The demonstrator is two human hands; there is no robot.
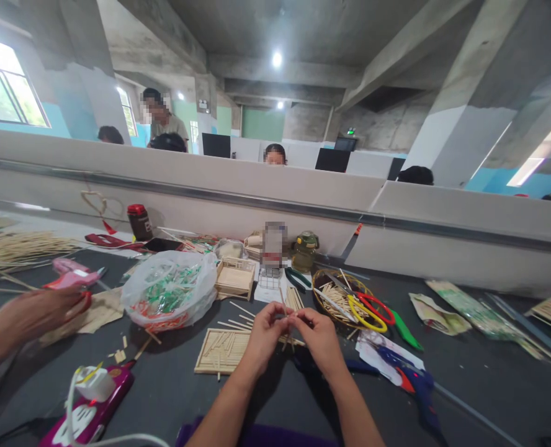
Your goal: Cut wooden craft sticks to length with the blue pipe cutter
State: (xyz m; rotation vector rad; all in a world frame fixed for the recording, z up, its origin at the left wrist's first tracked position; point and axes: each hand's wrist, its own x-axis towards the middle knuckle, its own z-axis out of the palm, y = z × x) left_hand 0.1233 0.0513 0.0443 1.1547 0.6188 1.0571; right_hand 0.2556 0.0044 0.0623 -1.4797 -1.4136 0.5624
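Note:
My left hand (pixel 268 332) and my right hand (pixel 319 341) meet over the middle of the table, fingertips pinched together. Between them is a thin wooden stick (pixel 282 299), its upper end poking up above my fingers. Just left of my left hand lies a flat panel of wooden sticks (pixel 205 352) with short loose sticks on it. Beyond my fingers are more pale sticks (pixel 294 299). A dark blue glue gun (pixel 412 375) rests on white paper to the right of my right hand.
A co-worker's hand (pixel 43 313) is at the left by a pink tool (pixel 73 276). A plastic bag (pixel 196 273), a small wooden frame (pixel 233 279), a stick-filled basket (pixel 334 298) with yellow-handled scissors (pixel 366 313), and a purple power strip (pixel 112 388) stand around. A partition (pixel 238 186) runs behind.

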